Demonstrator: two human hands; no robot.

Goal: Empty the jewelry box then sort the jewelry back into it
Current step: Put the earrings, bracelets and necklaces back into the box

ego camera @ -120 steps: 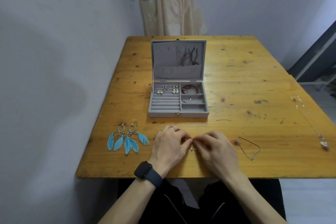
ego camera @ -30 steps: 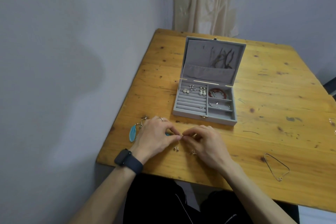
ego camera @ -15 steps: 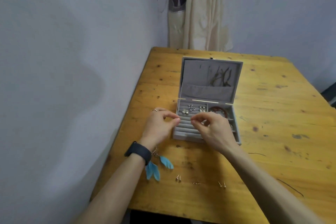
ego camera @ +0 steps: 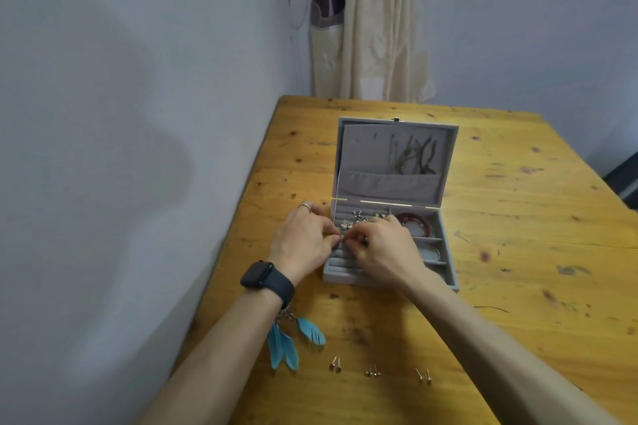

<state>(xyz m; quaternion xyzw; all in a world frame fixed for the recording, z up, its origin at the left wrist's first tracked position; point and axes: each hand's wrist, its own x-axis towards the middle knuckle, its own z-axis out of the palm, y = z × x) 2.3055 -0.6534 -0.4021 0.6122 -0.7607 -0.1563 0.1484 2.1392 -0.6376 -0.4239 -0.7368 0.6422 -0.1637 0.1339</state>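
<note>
The grey jewelry box (ego camera: 445, 272) stands open on the wooden table (ego camera: 518, 252), lid upright with necklaces hanging inside it. My left hand (ego camera: 303, 245) and my right hand (ego camera: 386, 252) meet over the ring-roll rows on the box's left side, each pinching a small stud earring (ego camera: 341, 239) too tiny to make out clearly. Silver stud earrings (ego camera: 359, 217) sit in the back rows, and a red bracelet (ego camera: 414, 222) lies in the back right compartment. Blue feather earrings (ego camera: 286, 345) lie partly under my left forearm. Three pairs of studs (ego camera: 373, 371) rest near the front edge.
A wall runs close along the table's left edge. A cream curtain (ego camera: 373, 45) hangs behind the far end. The table's right half shows bare wood with dark marks.
Both hands have lifted from the front of the table and moved forward over the box's ring rolls, fingertips still pinched together. The view tilted up, so the studs and feathers now lie behind my hands.
</note>
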